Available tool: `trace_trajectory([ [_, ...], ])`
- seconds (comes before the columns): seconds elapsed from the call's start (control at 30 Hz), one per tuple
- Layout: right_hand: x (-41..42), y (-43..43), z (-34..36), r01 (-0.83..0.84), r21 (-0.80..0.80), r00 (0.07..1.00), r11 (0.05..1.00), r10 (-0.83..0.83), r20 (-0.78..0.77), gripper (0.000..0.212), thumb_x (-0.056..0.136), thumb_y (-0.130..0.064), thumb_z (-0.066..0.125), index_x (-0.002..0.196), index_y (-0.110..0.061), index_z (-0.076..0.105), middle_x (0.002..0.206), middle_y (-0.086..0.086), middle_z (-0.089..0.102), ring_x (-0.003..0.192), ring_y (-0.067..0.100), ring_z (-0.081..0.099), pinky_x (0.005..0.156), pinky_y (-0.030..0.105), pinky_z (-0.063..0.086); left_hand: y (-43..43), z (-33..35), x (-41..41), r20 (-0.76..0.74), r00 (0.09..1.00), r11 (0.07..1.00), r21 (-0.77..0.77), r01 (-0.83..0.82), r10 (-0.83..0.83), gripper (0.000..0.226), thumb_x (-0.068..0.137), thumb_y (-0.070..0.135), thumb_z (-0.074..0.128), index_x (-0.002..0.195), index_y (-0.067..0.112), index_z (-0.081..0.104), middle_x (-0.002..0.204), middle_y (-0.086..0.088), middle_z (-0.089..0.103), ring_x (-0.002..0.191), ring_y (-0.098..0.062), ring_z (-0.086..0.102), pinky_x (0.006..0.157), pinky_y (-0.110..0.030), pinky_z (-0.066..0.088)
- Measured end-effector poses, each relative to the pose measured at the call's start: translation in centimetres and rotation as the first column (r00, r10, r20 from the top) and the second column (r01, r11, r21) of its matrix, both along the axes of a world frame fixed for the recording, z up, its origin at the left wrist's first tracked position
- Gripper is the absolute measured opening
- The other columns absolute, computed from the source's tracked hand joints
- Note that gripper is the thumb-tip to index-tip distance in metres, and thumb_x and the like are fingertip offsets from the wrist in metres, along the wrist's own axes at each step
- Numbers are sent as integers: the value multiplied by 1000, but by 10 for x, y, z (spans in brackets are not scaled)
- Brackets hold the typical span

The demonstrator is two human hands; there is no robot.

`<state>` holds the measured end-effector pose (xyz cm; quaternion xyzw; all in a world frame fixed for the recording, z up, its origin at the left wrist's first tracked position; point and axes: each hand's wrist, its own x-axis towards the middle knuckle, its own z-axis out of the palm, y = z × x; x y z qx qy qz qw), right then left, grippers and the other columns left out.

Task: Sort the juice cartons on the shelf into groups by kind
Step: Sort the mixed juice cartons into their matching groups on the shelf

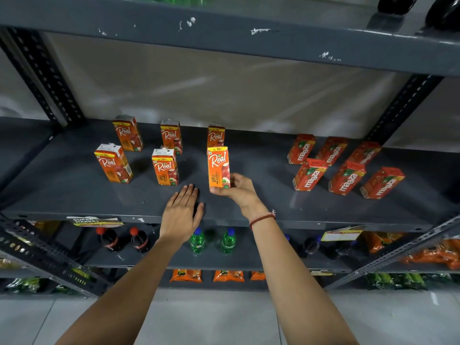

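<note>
On the dark grey shelf [74, 195] stand two groups of small cartons. Several orange Real apple cartons [164, 166] stand upright at the left and middle. Several red Maaza cartons [346, 178] stand at the right in two rows. My right hand [237, 190] grips the lower part of one Real apple carton [218, 166], upright at the right end of the front Real row. My left hand [183, 210] lies flat and empty on the shelf, fingers apart, just in front of the middle Real carton.
The shelf above [224, 38] overhangs close overhead. Slotted uprights [44, 78] stand at both back corners. Lower shelves hold cola bottles [138, 239], green bottles [198, 241] and orange snack packets [227, 275]. A bare stretch of shelf separates the two carton groups.
</note>
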<state>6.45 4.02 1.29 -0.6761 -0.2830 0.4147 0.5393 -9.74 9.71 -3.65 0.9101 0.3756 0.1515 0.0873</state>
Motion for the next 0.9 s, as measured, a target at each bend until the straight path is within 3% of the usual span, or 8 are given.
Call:
trace_trajectory([
  [0.17, 4, 1, -4, 18, 51, 998, 999, -15, -68, 45, 66, -8, 81, 104, -9, 58, 110, 11, 67, 103, 21, 64, 98, 34, 49, 0, 0, 0, 1, 1000, 1000, -6, 4, -4, 62, 91, 40, 21, 130, 1, 49, 137, -18, 50, 129, -29, 44, 108, -43, 33],
  [0.27, 9, 6, -5, 0, 59, 997, 998, 4, -74, 38, 69, -11, 79, 99, -16, 55, 104, 5, 67, 106, 22, 63, 102, 39, 46, 1, 0, 0, 4, 1000, 1000, -11, -1, 1, 62, 91, 40, 21, 131, 1, 48, 138, -17, 49, 130, -28, 43, 108, -43, 32],
  [0.37, 15, 13, -6, -3, 39, 999, 999, 1, 48, 41, 67, -14, 82, 96, -20, 53, 99, -1, 67, 97, 13, 64, 101, 38, 46, 1, 0, 0, 4, 1000, 1000, -16, -3, 3, 62, 91, 41, 20, 131, 2, 47, 139, -16, 49, 131, -27, 42, 109, -42, 31],
  [0.57, 11, 36, -12, 73, 10, 928, 997, -71, 366, 46, 58, -20, 87, 90, -18, 54, 100, 3, 70, 88, 13, 65, 89, 39, 55, 1, 0, 1, 15, 1000, 1000, -26, -12, 12, 62, 91, 40, 20, 132, 2, 47, 139, -15, 48, 131, -26, 41, 110, -42, 31],
  [0.67, 7, 43, -20, 57, -41, 878, 998, -31, 479, 49, 56, -23, 87, 93, -12, 57, 102, 6, 71, 98, 23, 63, 91, 47, 50, 1, -1, 1, 3, 1000, 1000, -23, -12, 12, 63, 91, 41, 19, 133, 3, 46, 141, -15, 46, 133, -25, 39, 110, -41, 29],
  [0.77, 8, 44, -25, 48, -92, 815, 995, 14, 580, 59, 58, -31, 86, 107, -13, 57, 109, 8, 68, 110, 29, 52, 98, 46, 40, 2, -2, 1, -8, 1000, 1000, -21, -17, 16, 63, 91, 42, 17, 135, 5, 44, 142, -13, 45, 134, -24, 37, 111, -40, 27],
  [0.9, 12, 45, -22, -1, -124, 800, 992, 75, 595, 66, 60, -32, 85, 117, -15, 55, 116, 7, 66, 116, 29, 48, 103, 47, 37, 2, -2, 1, -8, 1000, 1000, -14, -13, 13, 63, 91, 41, 18, 134, 4, 44, 142, -13, 45, 134, -23, 38, 111, -39, 28],
])
